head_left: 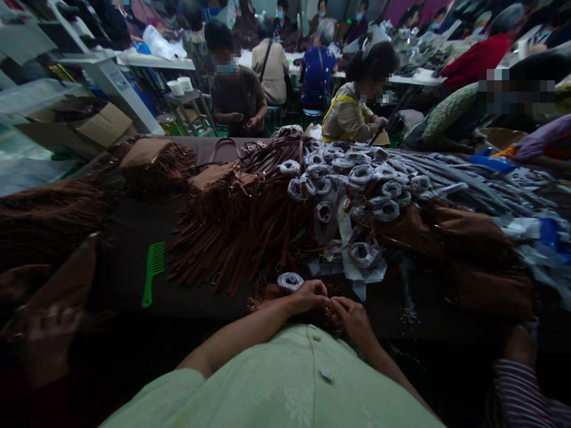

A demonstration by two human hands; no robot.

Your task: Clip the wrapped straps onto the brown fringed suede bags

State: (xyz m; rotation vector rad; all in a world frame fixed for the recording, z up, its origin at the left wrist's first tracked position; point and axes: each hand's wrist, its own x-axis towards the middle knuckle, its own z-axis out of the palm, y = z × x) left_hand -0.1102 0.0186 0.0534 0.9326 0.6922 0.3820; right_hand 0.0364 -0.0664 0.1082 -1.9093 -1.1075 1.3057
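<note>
My left hand and my right hand meet close in front of my body, fingertips pinched together. Between them is something too small and dark to make out. Beneath the hands lies a brown fringed bag, partly hidden by my left forearm and fingers. A strap coil in clear wrapping rests at its far side, just beyond my left wrist. Farther left on the table is a green comb, apart from both hands.
Brown fringed straps and fringed bags cover the left and middle. Wrapped coils are heaped behind, with stacked brown bags at right. A co-worker's hand is at left; a striped sleeve shows at right.
</note>
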